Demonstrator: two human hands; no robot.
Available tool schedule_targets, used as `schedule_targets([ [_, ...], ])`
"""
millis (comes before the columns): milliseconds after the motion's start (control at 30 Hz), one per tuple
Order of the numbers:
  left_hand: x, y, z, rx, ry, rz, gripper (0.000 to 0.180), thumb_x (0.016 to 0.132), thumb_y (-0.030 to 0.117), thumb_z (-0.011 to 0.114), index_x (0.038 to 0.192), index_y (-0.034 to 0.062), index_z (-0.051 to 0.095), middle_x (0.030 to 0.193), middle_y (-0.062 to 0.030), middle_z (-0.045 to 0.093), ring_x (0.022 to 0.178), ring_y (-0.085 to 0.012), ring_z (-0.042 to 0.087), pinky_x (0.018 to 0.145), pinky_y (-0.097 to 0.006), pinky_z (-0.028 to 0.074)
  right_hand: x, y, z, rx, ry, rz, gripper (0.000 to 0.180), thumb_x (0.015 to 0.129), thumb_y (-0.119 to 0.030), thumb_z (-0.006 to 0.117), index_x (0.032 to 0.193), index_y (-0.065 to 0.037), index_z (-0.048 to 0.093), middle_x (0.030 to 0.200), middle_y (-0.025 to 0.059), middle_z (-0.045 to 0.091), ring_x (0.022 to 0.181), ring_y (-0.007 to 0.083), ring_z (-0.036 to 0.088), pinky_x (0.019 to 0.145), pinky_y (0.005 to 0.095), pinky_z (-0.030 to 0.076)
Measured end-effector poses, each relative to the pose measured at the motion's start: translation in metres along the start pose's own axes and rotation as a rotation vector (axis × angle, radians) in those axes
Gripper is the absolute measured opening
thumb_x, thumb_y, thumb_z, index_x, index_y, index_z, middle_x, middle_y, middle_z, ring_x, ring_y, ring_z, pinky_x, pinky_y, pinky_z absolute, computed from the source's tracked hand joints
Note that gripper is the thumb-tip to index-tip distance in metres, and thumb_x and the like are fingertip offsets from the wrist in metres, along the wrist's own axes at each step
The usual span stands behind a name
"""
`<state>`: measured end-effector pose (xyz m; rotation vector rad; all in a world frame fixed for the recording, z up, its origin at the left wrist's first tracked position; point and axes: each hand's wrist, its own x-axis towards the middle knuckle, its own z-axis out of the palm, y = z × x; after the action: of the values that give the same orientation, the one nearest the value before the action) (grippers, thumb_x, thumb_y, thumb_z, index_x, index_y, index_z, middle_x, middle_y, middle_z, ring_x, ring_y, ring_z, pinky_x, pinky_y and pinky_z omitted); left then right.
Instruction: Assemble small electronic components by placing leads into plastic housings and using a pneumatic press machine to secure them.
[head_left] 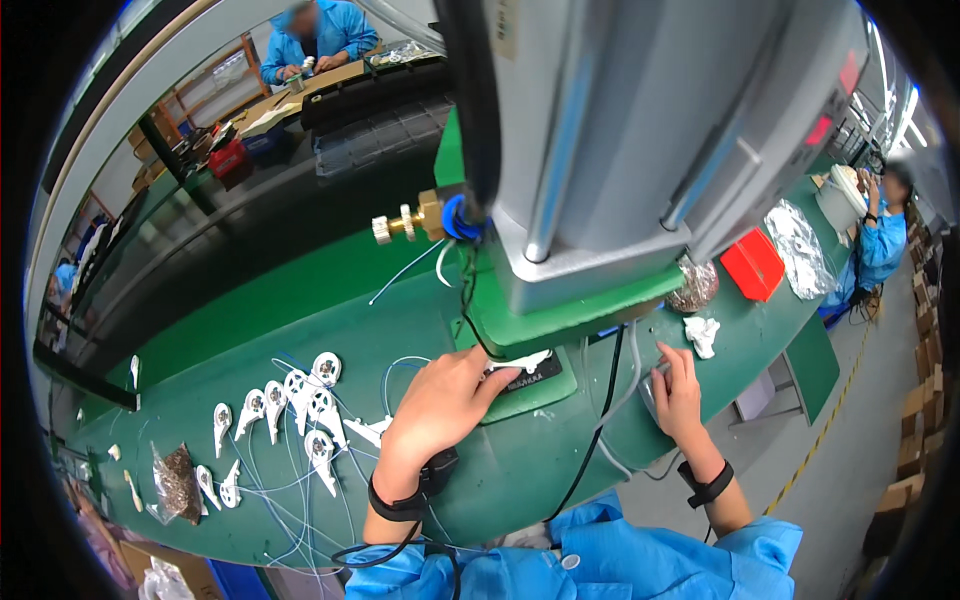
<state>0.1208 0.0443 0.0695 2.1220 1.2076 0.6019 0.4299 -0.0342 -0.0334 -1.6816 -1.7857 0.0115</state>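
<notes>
My left hand point(440, 398) reaches under the green plate of a bench press point(580, 310). Its thumb and fingers close on a white plastic part point(530, 362) on the dark block of the press base point(545, 378); the plate hides some fingertips. To the right of the press, my right hand point(680, 392) has its fingers stretched out and apart, beside a small grey object point(648, 392) partly hidden by it. Left of my left hand lie several white levers with round wheels point(320, 450), with thin pale cables trailing from them.
A bag of small brown parts point(180, 482) lies at the left of the green table point(400, 330). At the right are a red bin point(753, 265), crumpled white material point(702, 336) and clear plastic point(797, 250). Black and grey cords hang beside the press. Co-workers in blue sit farther off.
</notes>
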Motion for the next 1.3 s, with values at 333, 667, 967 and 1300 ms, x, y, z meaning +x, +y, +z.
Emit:
schedule_targets([
  [333,-0.010,0.013,-0.016,0.035,-0.057,-0.062,0.048,0.085,0.025,0.055,0.125,0.0002,0.044,0.080,-0.0239,0.060,0.073,-0.0373,0.059,0.066,-0.037,0.045,0.100,0.002,-0.030,-0.188,-0.604,-0.111,0.039,0.077,-0.014,0.060,0.113,-0.003,0.051,0.095,0.0172,0.057,0.078,0.0321,0.058,0.072,0.0373,0.047],
  [667,-0.006,-0.006,0.004,-0.354,0.077,-0.092,0.028,0.090,0.019,0.046,0.108,-0.0004,0.055,0.088,-0.0205,0.061,0.078,-0.0312,0.057,0.073,-0.034,0.043,0.186,0.047,0.088,-0.184,-0.869,-0.047,0.027,0.070,-0.021,0.067,0.088,-0.001,0.064,0.087,0.0203,0.063,0.079,0.0333,0.061,0.071,0.0395,0.048],
  [967,0.028,-0.044,-0.056,-0.770,-0.101,-0.045,0.034,0.090,0.023,0.049,0.117,0.0031,0.055,0.080,0.0074,0.054,0.068,-0.0023,0.038,0.061,-0.017,0.033,0.120,-0.012,-0.015,0.128,-0.189,-0.103,0.011,0.071,-0.005,0.065,0.080,0.001,0.062,0.070,0.0153,0.056,0.061,0.0280,0.056,0.057,0.0349,0.044],
  [1300,0.044,-0.154,-0.118,0.348,0.238,-0.059,0.039,0.081,0.019,0.059,0.119,0.0164,0.054,0.121,-0.0104,0.051,0.106,-0.0308,0.047,0.092,-0.038,0.035,0.072,-0.029,-0.044,0.198,-0.065,-0.107,0.011,0.071,0.002,0.065,0.082,0.002,0.065,0.072,0.0108,0.062,0.060,0.0160,0.058,0.056,0.0252,0.045],
])
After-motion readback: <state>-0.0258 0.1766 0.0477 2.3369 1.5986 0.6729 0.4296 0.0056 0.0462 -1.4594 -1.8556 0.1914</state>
